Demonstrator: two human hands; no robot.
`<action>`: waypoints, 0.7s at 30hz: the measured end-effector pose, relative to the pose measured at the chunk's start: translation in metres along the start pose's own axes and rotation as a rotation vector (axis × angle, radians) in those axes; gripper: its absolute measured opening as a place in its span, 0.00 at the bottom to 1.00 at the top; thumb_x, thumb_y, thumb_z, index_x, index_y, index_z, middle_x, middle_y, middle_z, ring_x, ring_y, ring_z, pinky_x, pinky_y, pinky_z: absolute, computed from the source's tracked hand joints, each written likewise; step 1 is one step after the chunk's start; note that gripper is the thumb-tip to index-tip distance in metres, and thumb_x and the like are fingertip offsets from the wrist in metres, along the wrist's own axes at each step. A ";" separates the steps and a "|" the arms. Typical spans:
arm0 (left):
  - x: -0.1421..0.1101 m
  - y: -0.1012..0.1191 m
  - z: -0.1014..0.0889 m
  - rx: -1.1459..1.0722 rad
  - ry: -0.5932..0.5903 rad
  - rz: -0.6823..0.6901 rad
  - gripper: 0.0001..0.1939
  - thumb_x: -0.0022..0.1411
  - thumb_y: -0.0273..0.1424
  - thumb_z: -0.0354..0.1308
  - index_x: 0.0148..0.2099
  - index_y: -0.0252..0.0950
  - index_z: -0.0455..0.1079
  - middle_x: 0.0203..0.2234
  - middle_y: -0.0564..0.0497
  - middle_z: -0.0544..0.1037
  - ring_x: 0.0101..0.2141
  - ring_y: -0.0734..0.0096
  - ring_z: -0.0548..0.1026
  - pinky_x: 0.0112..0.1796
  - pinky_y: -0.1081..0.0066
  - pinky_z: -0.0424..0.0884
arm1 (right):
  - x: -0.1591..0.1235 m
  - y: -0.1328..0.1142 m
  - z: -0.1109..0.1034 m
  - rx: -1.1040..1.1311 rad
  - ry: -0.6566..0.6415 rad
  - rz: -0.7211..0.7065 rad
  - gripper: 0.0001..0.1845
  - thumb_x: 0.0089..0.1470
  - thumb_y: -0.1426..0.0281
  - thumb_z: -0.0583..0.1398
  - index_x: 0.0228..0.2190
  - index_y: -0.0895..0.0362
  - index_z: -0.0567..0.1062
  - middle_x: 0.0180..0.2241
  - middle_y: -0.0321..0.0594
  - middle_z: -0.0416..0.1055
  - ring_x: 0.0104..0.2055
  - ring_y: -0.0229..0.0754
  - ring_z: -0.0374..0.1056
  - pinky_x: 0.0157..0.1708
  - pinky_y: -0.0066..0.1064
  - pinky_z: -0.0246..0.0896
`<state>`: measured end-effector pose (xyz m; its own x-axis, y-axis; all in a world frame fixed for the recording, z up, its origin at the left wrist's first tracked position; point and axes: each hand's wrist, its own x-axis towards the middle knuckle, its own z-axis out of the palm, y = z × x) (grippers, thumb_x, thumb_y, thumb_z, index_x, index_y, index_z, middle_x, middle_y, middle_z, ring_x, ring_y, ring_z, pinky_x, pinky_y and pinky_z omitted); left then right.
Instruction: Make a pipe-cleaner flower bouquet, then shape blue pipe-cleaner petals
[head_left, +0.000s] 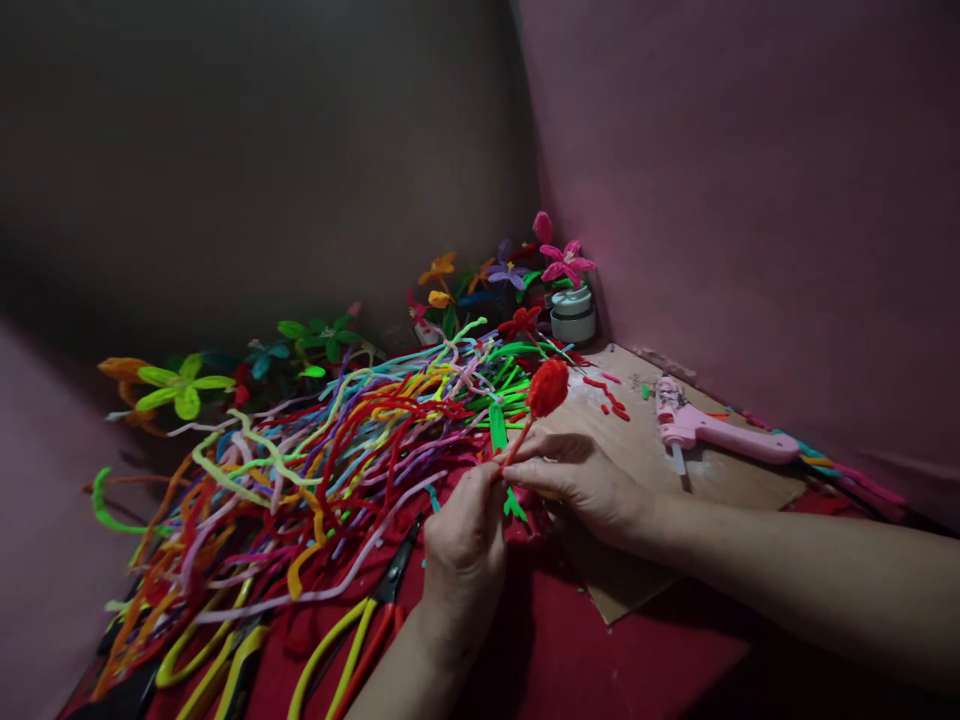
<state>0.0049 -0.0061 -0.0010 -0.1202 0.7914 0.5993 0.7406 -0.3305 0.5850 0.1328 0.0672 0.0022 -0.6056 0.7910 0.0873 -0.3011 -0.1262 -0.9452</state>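
Note:
Both hands meet at the stem of a red pipe-cleaner flower bud (549, 388), which stands tilted above them. My left hand (469, 525) pinches the lower stem between thumb and fingers. My right hand (574, 480) comes in from the right, its fingertips closed on the same stem just above. A green pipe-cleaner leaf (498, 428) rises beside the stem, and green ends stick out below the fingers; whether they are attached cannot be made out. Left of the hands spreads a large heap of pipe cleaners (352, 430) in many colours.
A pink glue gun (720, 435) lies on a brown board (592, 565) to the right. Scissors with yellow and red handles (390, 575) and pliers with yellow handles (217, 650) lie in front. Finished flowers (184, 385) and a pale round container (573, 315) stand along the walls.

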 end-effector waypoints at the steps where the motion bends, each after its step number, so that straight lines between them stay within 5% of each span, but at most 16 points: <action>1: 0.000 -0.001 0.000 -0.025 -0.003 -0.016 0.07 0.59 0.26 0.52 0.39 0.37 0.68 0.22 0.55 0.70 0.22 0.79 0.67 0.27 0.78 0.64 | 0.000 0.000 0.000 -0.040 -0.006 -0.016 0.08 0.43 0.67 0.63 0.26 0.60 0.76 0.24 0.36 0.68 0.25 0.34 0.61 0.26 0.28 0.56; 10: 0.009 0.015 -0.006 -0.386 -0.059 -0.465 0.07 0.56 0.33 0.56 0.33 0.35 0.69 0.18 0.57 0.66 0.18 0.80 0.62 0.21 0.79 0.59 | 0.001 -0.011 0.003 -0.151 -0.012 -0.174 0.07 0.40 0.69 0.65 0.26 0.58 0.76 0.27 0.36 0.69 0.33 0.37 0.64 0.38 0.31 0.58; 21: 0.014 0.015 -0.006 -0.763 -0.137 -0.657 0.07 0.55 0.33 0.58 0.31 0.34 0.66 0.17 0.58 0.68 0.13 0.84 0.60 0.15 0.81 0.57 | -0.002 -0.028 0.005 -0.062 -0.119 0.034 0.05 0.45 0.70 0.61 0.22 0.59 0.74 0.21 0.34 0.68 0.24 0.34 0.61 0.27 0.28 0.55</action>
<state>0.0105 -0.0030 0.0197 -0.2393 0.9709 -0.0058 -0.0697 -0.0112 0.9975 0.1392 0.0663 0.0298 -0.6989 0.7098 0.0880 -0.2351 -0.1118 -0.9655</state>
